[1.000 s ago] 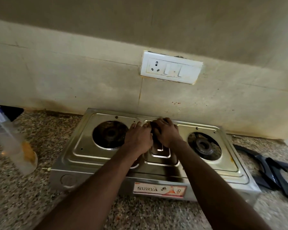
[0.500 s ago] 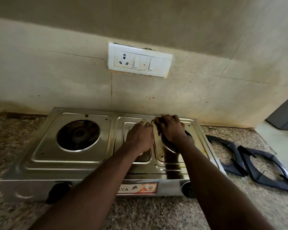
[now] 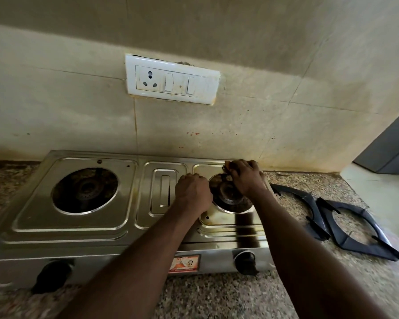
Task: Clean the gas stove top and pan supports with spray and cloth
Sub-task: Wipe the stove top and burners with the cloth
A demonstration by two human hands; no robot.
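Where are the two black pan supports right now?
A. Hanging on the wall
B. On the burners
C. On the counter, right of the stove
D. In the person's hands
C: both pan supports lie on the counter to the right of the stove, and the burners are bare.

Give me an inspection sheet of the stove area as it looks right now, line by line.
Surface: speckled stone counter, stove against the wall.
Job's things: both burners bare; two black pan supports lie off the stove, on the counter to its right; yellow cloth barely showing under the right hand; spray not in view.
Clutter: nothing seen.
Hands: left hand fisted beside the right burner; right hand pressing at that burner's far rim.
Cables: nothing seen.
Surroundings: stained wall tiles, red spots, white switch plate with socket.
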